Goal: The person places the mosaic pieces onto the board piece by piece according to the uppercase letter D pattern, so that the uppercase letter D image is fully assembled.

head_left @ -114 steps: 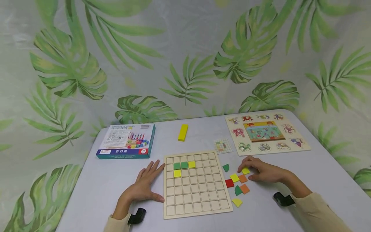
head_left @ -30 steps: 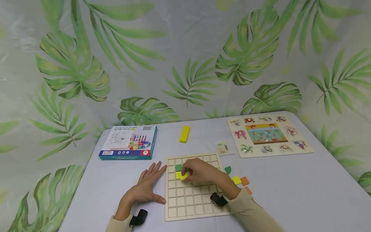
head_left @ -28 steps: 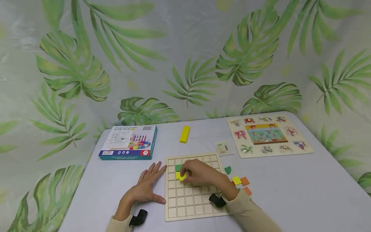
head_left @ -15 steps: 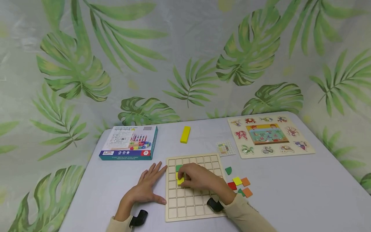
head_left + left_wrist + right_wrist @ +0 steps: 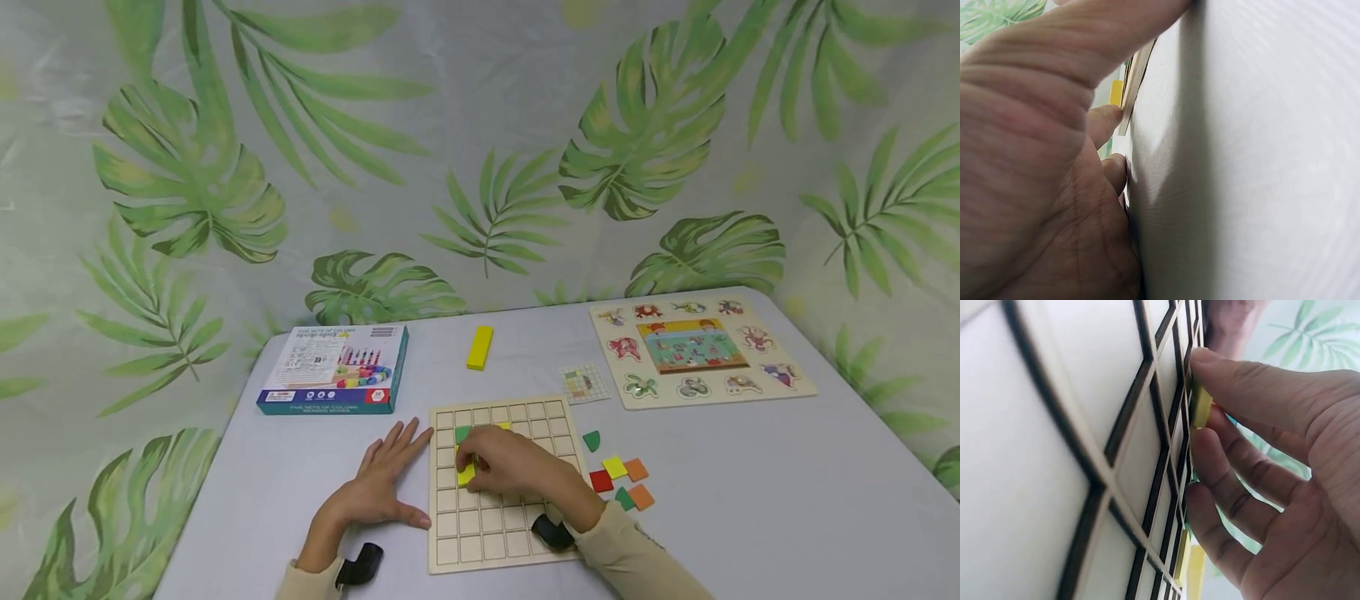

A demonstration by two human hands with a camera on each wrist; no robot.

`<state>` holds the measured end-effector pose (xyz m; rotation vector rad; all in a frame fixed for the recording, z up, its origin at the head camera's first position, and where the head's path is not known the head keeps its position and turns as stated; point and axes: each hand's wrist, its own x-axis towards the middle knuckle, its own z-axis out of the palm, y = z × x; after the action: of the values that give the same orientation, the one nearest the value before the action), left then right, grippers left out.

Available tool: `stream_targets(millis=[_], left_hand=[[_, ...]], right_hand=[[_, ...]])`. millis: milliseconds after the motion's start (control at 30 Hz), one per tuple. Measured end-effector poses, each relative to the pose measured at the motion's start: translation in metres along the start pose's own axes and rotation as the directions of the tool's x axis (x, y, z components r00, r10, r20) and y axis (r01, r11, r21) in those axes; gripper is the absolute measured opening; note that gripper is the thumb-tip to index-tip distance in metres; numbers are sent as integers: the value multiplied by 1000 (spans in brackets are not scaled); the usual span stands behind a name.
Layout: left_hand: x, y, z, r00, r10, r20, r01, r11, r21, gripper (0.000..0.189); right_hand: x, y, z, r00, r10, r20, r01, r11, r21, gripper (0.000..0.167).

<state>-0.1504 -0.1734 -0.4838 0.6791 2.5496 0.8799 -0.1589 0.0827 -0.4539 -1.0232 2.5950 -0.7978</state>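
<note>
My right hand [image 5: 510, 458] pinches a yellow square tile [image 5: 1201, 406] between thumb and fingers, right at the surface of the wooden grid board [image 5: 480, 525]. The tile lies over a cell in the board's second column, in the third row from the far edge. A green tile [image 5: 462, 434] and a yellow tile [image 5: 504, 426] sit in cells nearer the far edge; my right hand hides part of that row. My left hand [image 5: 375, 492] rests on the table with fingers spread, its thumb and index finger at the board's left edge.
Right of the board lie loose red [image 5: 602, 481], yellow [image 5: 614, 467], orange [image 5: 636, 469] and green [image 5: 592, 441] pieces. Behind it are a pattern card [image 5: 585, 383], a yellow block [image 5: 480, 347], a boxed toy [image 5: 330, 371] and a picture puzzle board [image 5: 626, 392].
My right hand has taken a yellow tile from the loose pieces and carried it left to the board. Over the last second it shifted slightly left and nearer. My left hand stayed at the edge.
</note>
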Motion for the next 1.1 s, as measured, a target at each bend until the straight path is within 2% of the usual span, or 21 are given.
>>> stream_targets(millis=[167, 500, 1100], left_hand=[[1, 0, 1, 1000, 12, -2, -12, 1000, 0, 123], [1, 1, 3, 1000, -5, 4, 5, 1000, -1, 123], [-1, 0, 0, 1000, 8, -14, -8, 1000, 8, 124]], right_hand=[[-1, 0, 2, 1000, 23, 18, -23, 1000, -1, 14], [-2, -1, 2, 999, 38, 17, -37, 999, -11, 14], [1, -4, 2, 1000, 15, -1, -15, 993, -120, 10]])
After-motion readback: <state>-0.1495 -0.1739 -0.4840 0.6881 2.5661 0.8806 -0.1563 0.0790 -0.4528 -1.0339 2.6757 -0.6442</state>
